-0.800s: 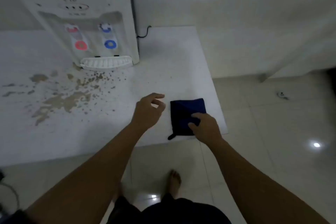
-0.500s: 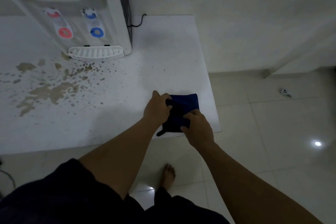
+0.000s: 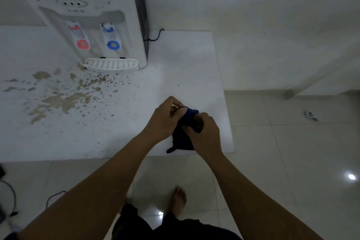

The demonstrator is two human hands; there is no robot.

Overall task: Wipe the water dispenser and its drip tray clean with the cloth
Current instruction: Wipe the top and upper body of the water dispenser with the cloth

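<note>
A dark blue cloth (image 3: 182, 138) is bunched between both hands near the front right corner of the white counter (image 3: 185, 68). My left hand (image 3: 165, 118) grips its upper part with curled fingers. My right hand (image 3: 204, 132) grips it from the right, covering much of it. The white water dispenser (image 3: 87, 6) stands at the back left, speckled with dark spots, with a red tap (image 3: 82, 44) and a blue tap (image 3: 113, 45). Its white slotted drip tray (image 3: 111, 63) juts out at the base, well away from both hands.
Brown splashes and stains (image 3: 62, 99) spread over the counter in front of and left of the tray. A black cable (image 3: 155, 35) runs behind the dispenser. Tiled floor lies below, with my bare foot (image 3: 179, 197) and black cables (image 3: 11, 197) at the left.
The cloth lay flat under my right hand; my left hand came over to it, and both hands have gathered it up into a bunch off the counter.
</note>
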